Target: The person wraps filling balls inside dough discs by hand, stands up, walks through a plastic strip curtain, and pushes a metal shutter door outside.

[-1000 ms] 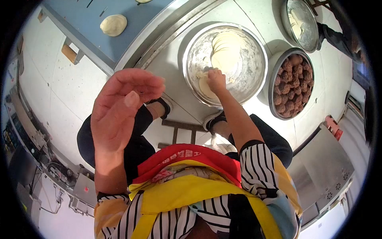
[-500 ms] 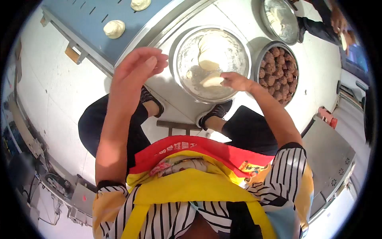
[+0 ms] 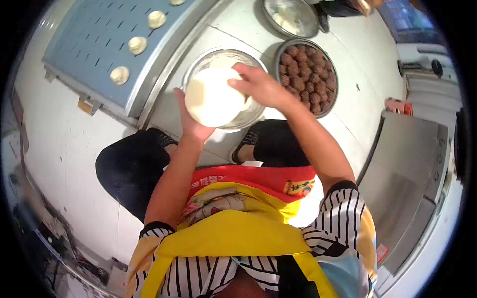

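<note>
Pale dough round held between two hands

Right hand [image 3: 258, 85] pinches the near-side edge of the dough round [image 3: 212, 98], its fingers closed on it. Left hand [image 3: 195, 123] supports it from below, thumb beside the rim; how far its hidden fingers open, I cannot tell. Beneath the grip sits a metal bowl [image 3: 250, 115]; brown balls [image 3: 305, 75] lie to its right.

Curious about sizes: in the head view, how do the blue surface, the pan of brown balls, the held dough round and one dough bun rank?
1. Blue surface
2. Pan of brown balls
3. Held dough round, likely enlarged by nearness
4. Lowest dough bun
</note>
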`<state>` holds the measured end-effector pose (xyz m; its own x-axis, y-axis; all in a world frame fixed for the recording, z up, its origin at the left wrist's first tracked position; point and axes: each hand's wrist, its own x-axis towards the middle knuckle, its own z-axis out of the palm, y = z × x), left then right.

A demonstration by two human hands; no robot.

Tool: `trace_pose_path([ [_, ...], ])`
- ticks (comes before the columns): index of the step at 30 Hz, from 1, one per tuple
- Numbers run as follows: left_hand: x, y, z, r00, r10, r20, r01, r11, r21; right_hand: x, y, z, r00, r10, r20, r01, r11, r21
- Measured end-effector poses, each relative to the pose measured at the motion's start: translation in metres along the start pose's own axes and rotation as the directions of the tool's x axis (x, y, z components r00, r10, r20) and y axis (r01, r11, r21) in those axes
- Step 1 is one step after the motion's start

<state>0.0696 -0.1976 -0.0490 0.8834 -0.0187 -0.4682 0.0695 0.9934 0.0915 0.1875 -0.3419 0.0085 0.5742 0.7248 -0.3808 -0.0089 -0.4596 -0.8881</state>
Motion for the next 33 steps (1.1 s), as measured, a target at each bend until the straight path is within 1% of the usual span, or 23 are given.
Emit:
trace_pose_path([
  [1, -0.003, -0.004, 0.012, 1.000, -0.011, 0.028, 0.012, 0.999, -0.037, -0.005, -0.002, 0.003, 0.999, 0.035, -0.032, -0.037, 0.996, -0.082],
  [2, 0.002, -0.009, 0.013, 0.998, -0.034, 0.060, 0.034, 0.999, -0.002, -0.008, 0.004, 0.005, 0.992, -0.083, -0.090, 0.043, 0.926, -0.376],
  [3, 0.008, -0.011, 0.012, 0.995, -0.052, 0.090, 0.049, 0.998, 0.032, -0.011, 0.011, 0.005, 0.973, -0.206, -0.104, 0.093, 0.762, -0.640],
  [4, 0.012, -0.011, 0.011, 0.991, -0.066, 0.117, 0.059, 0.996, 0.066, -0.013, 0.013, 0.005, 0.976, -0.188, -0.106, 0.072, 0.747, -0.661],
  [7, 0.020, -0.010, 0.010, 0.991, -0.082, 0.106, 0.068, 0.990, 0.127, -0.027, 0.015, -0.029, 0.975, -0.175, -0.136, 0.094, 0.883, -0.459],
  [8, 0.022, -0.010, 0.006, 0.992, -0.075, 0.100, 0.063, 0.991, 0.122, -0.026, 0.035, -0.052, 0.959, -0.116, -0.259, 0.027, 0.947, -0.321],
  [9, 0.024, -0.008, 0.002, 0.993, -0.067, 0.094, 0.056, 0.992, 0.116, -0.029, 0.056, -0.078, 0.911, -0.076, -0.405, -0.052, 0.954, -0.296],
  [10, 0.027, -0.007, -0.002, 0.994, -0.058, 0.090, 0.048, 0.993, 0.110, -0.028, 0.090, -0.103, 0.828, -0.003, -0.561, -0.183, 0.944, -0.276],
  [11, 0.029, -0.006, -0.004, 0.995, -0.076, 0.068, 0.067, 0.991, 0.117, -0.029, 0.131, -0.126, 0.759, 0.111, -0.642, -0.321, 0.921, -0.219],
  [12, 0.030, -0.005, -0.007, 0.995, -0.094, 0.045, 0.088, 0.989, 0.120, -0.034, 0.172, -0.144, 0.687, 0.217, -0.694, -0.522, 0.811, -0.263],
  [13, 0.030, -0.005, -0.011, 0.994, -0.111, 0.021, 0.107, 0.987, 0.123, -0.039, 0.221, -0.151, 0.612, 0.215, -0.761, -0.569, 0.788, -0.235],
  [14, 0.031, -0.006, -0.015, 0.995, -0.104, -0.004, 0.103, 0.986, 0.130, -0.044, 0.235, -0.159, 0.620, 0.410, -0.669, -0.672, 0.718, -0.183],
  [17, 0.038, -0.008, -0.029, 0.992, -0.097, -0.076, 0.107, 0.984, 0.144, -0.041, 0.289, -0.147, 0.477, 0.380, -0.792, -0.772, 0.613, -0.171],
  [18, 0.040, -0.009, -0.032, 0.989, -0.106, -0.098, 0.120, 0.983, 0.142, -0.037, 0.300, -0.149, 0.476, 0.413, -0.777, -0.792, 0.586, -0.174],
  [21, 0.045, -0.010, -0.041, 0.982, -0.123, -0.141, 0.141, 0.982, 0.127, -0.026, 0.301, -0.144, 0.469, 0.388, -0.793, -0.806, 0.556, -0.205],
  [24, 0.053, -0.011, -0.046, 0.981, -0.145, -0.131, 0.161, 0.980, 0.117, -0.015, 0.312, -0.142, 0.464, 0.369, -0.805, -0.780, 0.602, -0.174],
  [27, 0.057, -0.013, -0.050, 0.983, -0.137, -0.122, 0.154, 0.979, 0.138, -0.013, 0.330, -0.147, 0.500, 0.260, -0.826, -0.759, 0.590, -0.274],
  [29, 0.057, -0.013, -0.054, 0.985, -0.120, -0.123, 0.138, 0.980, 0.147, -0.017, 0.337, -0.153, 0.491, 0.324, -0.809, -0.696, 0.704, -0.140],
  [30, 0.059, -0.013, -0.057, 0.986, -0.120, -0.116, 0.136, 0.981, 0.142, -0.022, 0.323, -0.148, 0.518, 0.356, -0.778, -0.593, 0.804, -0.027],
  [31, 0.063, -0.012, -0.057, 0.988, -0.119, -0.097, 0.132, 0.982, 0.135, -0.029, 0.292, -0.147, 0.547, 0.375, -0.748, -0.477, 0.875, 0.090],
  [33, 0.066, -0.013, -0.048, 0.989, -0.102, -0.103, 0.114, 0.986, 0.125, -0.036, 0.233, -0.140, 0.686, 0.286, -0.669, -0.414, 0.910, -0.036],
])
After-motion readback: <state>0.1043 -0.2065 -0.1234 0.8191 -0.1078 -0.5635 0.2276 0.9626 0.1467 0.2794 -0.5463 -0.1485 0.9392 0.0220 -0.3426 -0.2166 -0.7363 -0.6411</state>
